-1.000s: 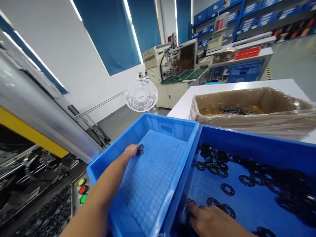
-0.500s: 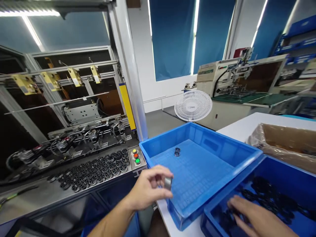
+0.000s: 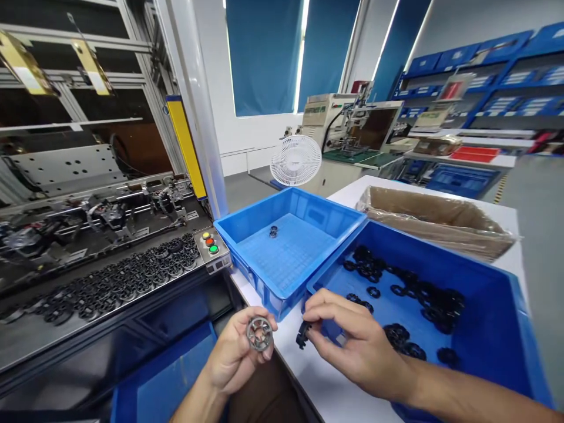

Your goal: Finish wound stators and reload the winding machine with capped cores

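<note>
My left hand [image 3: 240, 352] grips a round grey metal ring [image 3: 259, 333] with spokes inside, its open face turned toward the camera. Across a small gap, my right hand [image 3: 352, 341] pinches a black plastic part [image 3: 302, 335] seen nearly edge-on. Behind my right hand is a deep blue bin [image 3: 489, 276] with many loose black round parts [image 3: 440, 299]. A shallower blue bin [image 3: 282, 258] beside it holds a few small dark round parts [image 3: 274, 231].
On the left, many dark rings [image 3: 132, 276] lie on a metal bench before a machine. Its button box [image 3: 212, 247] stands near the blue bin. A plastic-lined carton [image 3: 432, 223] sits on the white table behind. A white fan [image 3: 295, 160] stands farther back.
My right hand has come out of the deep bin with a black part, nearer to my left hand. The ring in my left hand now faces the camera. The view has shifted right.
</note>
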Available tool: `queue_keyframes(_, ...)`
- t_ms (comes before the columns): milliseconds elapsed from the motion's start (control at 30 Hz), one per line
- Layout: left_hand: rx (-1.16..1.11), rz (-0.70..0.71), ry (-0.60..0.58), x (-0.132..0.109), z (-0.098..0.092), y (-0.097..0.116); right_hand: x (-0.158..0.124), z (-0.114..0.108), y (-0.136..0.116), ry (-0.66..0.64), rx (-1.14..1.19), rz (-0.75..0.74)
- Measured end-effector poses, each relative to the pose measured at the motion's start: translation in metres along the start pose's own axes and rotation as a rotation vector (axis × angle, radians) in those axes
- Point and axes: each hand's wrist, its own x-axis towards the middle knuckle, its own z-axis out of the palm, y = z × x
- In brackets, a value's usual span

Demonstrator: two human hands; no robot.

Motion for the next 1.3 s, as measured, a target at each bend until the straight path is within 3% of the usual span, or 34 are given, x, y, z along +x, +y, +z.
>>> queue_keyframes(267,0.052,-0.022,0.041,-0.002,0.003,-0.008,-0.007,0.001,0.006,-0.009,0.051,0.009)
queue_keyframes(433,0.135,-0.032,0.127,-0.001,0.004,-0.015,-0.012,0.002,0.008,-0.012,0.069,-0.001)
queue_keyframes(767,0.419,0.093,0.273,0.0,0.032,-0.023,-0.02,0.008,0.013,-0.034,0.022,-0.05)
queue_keyframes(1033,0.475,0.178,0.315,-0.003,0.031,-0.019,-0.022,0.006,0.014,-0.111,-0.005,-0.149)
queue_keyframes(1300,0.42,0.117,0.27,-0.003,0.027,-0.017,-0.022,0.01,0.019,-0.077,-0.154,-0.26)
